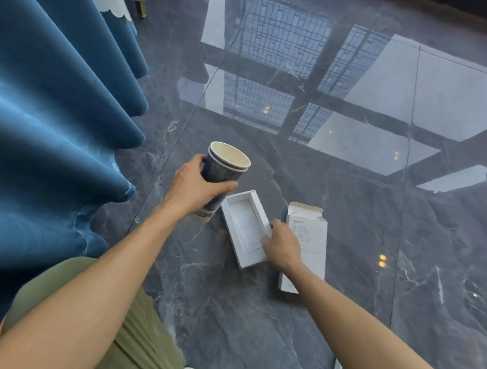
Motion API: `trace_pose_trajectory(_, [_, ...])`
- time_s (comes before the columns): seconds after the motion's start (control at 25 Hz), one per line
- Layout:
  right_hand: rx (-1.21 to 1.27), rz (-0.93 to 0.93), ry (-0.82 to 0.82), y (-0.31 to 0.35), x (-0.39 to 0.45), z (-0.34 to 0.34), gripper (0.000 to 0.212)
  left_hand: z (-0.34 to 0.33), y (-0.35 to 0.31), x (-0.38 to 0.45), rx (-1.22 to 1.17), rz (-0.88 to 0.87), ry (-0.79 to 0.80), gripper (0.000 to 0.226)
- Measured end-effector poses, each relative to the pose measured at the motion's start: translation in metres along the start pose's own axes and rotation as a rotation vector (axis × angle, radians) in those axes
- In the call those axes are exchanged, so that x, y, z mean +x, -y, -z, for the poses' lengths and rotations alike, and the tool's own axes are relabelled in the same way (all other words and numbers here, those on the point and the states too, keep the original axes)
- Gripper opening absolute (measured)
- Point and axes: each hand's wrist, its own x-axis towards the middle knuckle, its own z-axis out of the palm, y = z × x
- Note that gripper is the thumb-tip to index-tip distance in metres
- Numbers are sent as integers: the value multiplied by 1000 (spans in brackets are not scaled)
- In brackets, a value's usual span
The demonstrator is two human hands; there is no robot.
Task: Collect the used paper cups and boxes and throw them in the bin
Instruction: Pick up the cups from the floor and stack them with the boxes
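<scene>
- Paper cups (223, 171), dark and nested: our left hand (194, 189) is clenching them above the floor (342, 312).
- Right hand (283, 245) is pinching the white box tray (242, 225).
- Printed carton (311, 236) is lying just beside it.

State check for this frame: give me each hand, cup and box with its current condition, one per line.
left hand: closed around the cups
stacked paper cups: nested, tilted, held off the floor, look empty
right hand: gripping the tray's edge
white box tray: open, empty, on the floor
white carton: lying flat, end flaps open
</scene>
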Motion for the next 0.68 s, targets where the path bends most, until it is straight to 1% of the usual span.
trace_pose_trajectory(0.08, [152,-49,-90,-8,-7,21,19,-6,-3,3,-42,17,-4,76])
trace_pose_trajectory(0.2, [350,-138,-189,-29,-17,46,25,-26,-9,7,-93,7,32,72])
trace_pose_trajectory(0.32, [403,-211,-288,-56,-29,60,24,-55,-12,5,-69,-17,107,78])
trace_pose_trajectory(0.4, [416,-258,-315,-71,-39,60,23,-73,-10,3,-92,1,163,79])
trace_pose_trajectory(0.48, [381,-312,-291,-90,-48,52,24,-90,-8,2,-102,26,233,81])
trace_pose_trajectory(0.6, [266,-384,-151,-115,-59,34,28,-117,-1,0,-127,87,377,85])
trace_pose_trajectory(0.68, [267,-414,-86,-125,-63,29,31,-133,7,-2,-147,150,462,86])
